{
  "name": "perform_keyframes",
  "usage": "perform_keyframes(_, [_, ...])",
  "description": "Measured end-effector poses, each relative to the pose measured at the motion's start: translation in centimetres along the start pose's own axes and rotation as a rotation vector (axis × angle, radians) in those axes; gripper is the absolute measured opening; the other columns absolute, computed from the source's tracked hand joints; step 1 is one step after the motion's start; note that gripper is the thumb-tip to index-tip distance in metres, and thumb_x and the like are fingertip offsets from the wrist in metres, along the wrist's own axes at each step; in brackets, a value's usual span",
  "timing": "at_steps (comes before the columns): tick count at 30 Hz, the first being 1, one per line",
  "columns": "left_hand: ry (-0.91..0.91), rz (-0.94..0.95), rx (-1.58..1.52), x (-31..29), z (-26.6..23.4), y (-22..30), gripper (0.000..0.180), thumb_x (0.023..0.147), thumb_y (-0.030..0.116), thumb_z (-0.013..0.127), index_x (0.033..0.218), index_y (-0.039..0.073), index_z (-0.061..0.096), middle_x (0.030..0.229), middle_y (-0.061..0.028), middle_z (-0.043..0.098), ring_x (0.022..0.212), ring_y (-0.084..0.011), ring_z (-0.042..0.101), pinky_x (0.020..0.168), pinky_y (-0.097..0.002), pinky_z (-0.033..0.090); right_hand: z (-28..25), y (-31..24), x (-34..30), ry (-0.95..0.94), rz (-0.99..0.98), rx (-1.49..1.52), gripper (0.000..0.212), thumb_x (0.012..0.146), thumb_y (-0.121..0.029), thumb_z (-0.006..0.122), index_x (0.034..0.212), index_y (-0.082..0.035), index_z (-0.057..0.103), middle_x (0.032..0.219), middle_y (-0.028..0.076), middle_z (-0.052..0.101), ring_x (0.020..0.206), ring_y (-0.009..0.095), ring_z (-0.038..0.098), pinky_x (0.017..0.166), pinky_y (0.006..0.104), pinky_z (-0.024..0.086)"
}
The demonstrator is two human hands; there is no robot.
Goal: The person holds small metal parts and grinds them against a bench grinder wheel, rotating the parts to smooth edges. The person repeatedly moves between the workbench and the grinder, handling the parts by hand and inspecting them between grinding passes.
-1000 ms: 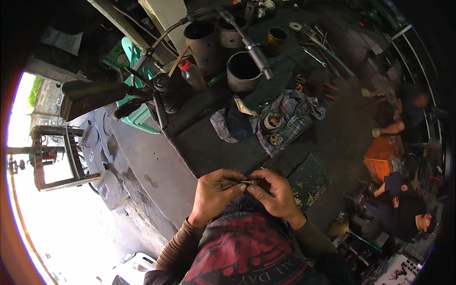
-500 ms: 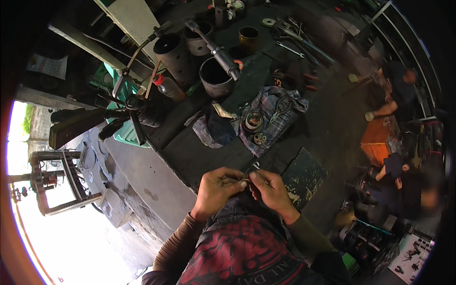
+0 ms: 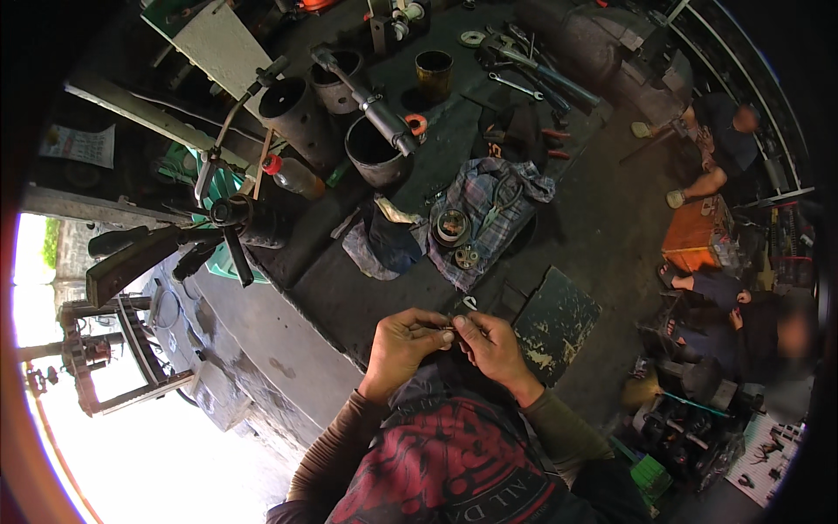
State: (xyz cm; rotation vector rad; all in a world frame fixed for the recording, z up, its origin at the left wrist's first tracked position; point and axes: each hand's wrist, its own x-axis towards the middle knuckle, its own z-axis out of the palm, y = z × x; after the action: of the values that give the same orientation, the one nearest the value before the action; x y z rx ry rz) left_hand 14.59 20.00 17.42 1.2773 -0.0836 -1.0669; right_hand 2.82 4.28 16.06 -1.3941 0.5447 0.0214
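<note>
Close to my body, over the near edge of the dark workbench [image 3: 323,306], my two hands meet. Between the thumb and fingers of my left hand [image 3: 397,348] is one end of a small, thin metal piece [image 3: 450,329]. My right hand [image 3: 494,351] pinches its other end. Fingertips cover most of it, so its kind does not show. Just beyond the fingers lies a small shiny metal part [image 3: 470,303]. Farther off, a plaid cloth [image 3: 502,210] carries a round metal cup-like part [image 3: 451,227] and a smaller disc with holes [image 3: 466,257].
Dark metal cylinders [image 3: 377,153] stand at the back left beside a red-capped bottle [image 3: 292,176]. A bladed fan [image 3: 229,214] juts out at the left. Wrenches [image 3: 517,86] lie at the far right. Two people [image 3: 738,140] sit near an orange box [image 3: 696,234].
The view has shifted slightly, so the bench things sit a little farther left and higher. Both hands keep pinching the small metal piece in nearly the same place.
</note>
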Motion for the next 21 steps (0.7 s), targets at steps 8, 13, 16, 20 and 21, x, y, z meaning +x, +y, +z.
perform_keyframes(8, [-0.016,0.001,0.056,1.7,-0.5,-0.8,0.023,0.093,-0.005,0.072,0.114,-0.010,0.063,0.095,-0.0151,0.075,0.084,-0.0182,0.074,0.079,-0.0296,0.062,-1.2,0.3,1.5,-0.086,0.171,0.169,0.041,0.108,-0.041,0.057,0.092,-0.004,0.067,0.069,-0.001,0.059,0.056,0.005,0.054,0.050,0.0211,0.043])
perform_keyframes(13, [0.034,-0.018,-0.085,2.7,-0.2,-1.1,0.024,0.094,0.000,0.074,0.115,-0.009,0.065,0.096,-0.0124,0.075,0.080,-0.0127,0.072,0.067,-0.0218,0.056,-0.3,0.6,2.2,0.044,-0.053,0.273,0.030,0.106,-0.031,0.063,0.099,-0.002,0.065,0.077,-0.001,0.060,0.064,0.006,0.055,0.057,0.0237,0.045])
perform_keyframes(16, [0.023,-0.021,-0.117,2.7,-0.1,-0.6,0.025,0.094,0.000,0.075,0.115,-0.009,0.065,0.096,-0.0127,0.075,0.080,-0.0125,0.071,0.068,-0.0217,0.056,-0.8,0.9,2.3,0.042,-0.163,0.101,0.026,0.105,-0.026,0.065,0.101,-0.001,0.066,0.079,-0.001,0.061,0.067,0.007,0.056,0.060,0.0246,0.046])
perform_keyframes(20, [0.025,0.016,-0.016,2.7,-0.1,-0.5,0.026,0.093,-0.001,0.075,0.115,-0.009,0.066,0.096,-0.0124,0.075,0.081,-0.0116,0.071,0.070,-0.0212,0.056,-0.9,0.8,2.5,0.028,-0.119,0.063,0.031,0.107,-0.030,0.062,0.095,-0.001,0.065,0.075,0.000,0.061,0.064,0.007,0.057,0.058,0.0250,0.046])
perform_keyframes(21, [0.025,0.021,0.020,2.6,-0.1,-0.3,0.026,0.092,-0.001,0.076,0.115,-0.008,0.066,0.096,-0.0123,0.075,0.081,-0.0114,0.071,0.070,-0.0210,0.056,-1.0,0.7,2.5,0.016,-0.093,0.060,0.033,0.108,-0.032,0.061,0.094,-0.002,0.065,0.074,0.000,0.061,0.063,0.007,0.056,0.057,0.0249,0.046])
